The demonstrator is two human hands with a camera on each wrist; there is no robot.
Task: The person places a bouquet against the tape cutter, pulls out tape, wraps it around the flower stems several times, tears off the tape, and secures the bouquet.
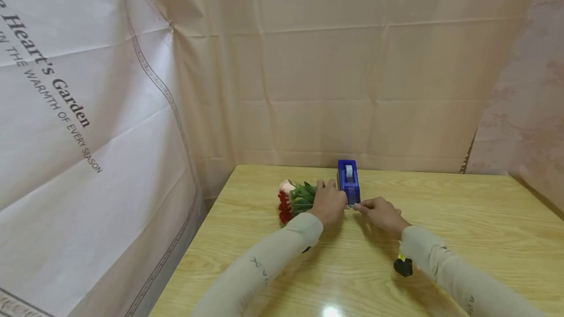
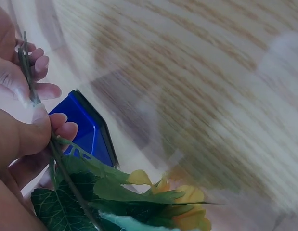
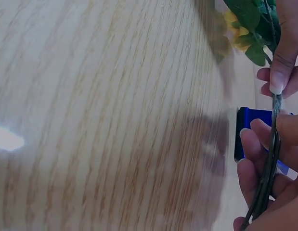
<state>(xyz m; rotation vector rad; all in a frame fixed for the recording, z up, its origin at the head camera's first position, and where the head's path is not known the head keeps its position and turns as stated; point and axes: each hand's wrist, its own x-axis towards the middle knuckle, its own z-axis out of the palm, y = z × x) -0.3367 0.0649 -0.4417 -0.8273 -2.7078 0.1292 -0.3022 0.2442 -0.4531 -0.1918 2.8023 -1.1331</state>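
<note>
A bunch of flowers [image 1: 285, 204], with red and pale pink blooms and green leaves, lies sideways at my left hand [image 1: 329, 204]. That hand pinches its stems [image 2: 71, 185] between thumb and fingers, just below the leaves. Yellow petals [image 2: 189, 207] show in the left wrist view. Nearer the stem ends, my right hand [image 1: 382, 215] holds the same stems with thumb and curled fingers. A shiny pale patch [image 3: 277, 102] shows on the stems between the hands. Right behind the hands stands a blue tape dispenser [image 1: 349, 182] with a roll of clear tape.
The wooden table [image 1: 467, 238] carries a small black and yellow object [image 1: 403, 266] beside the right forearm. A beige cloth [image 1: 317, 72] hangs behind the table, and a white printed cloth [image 1: 88, 111] hangs at the left.
</note>
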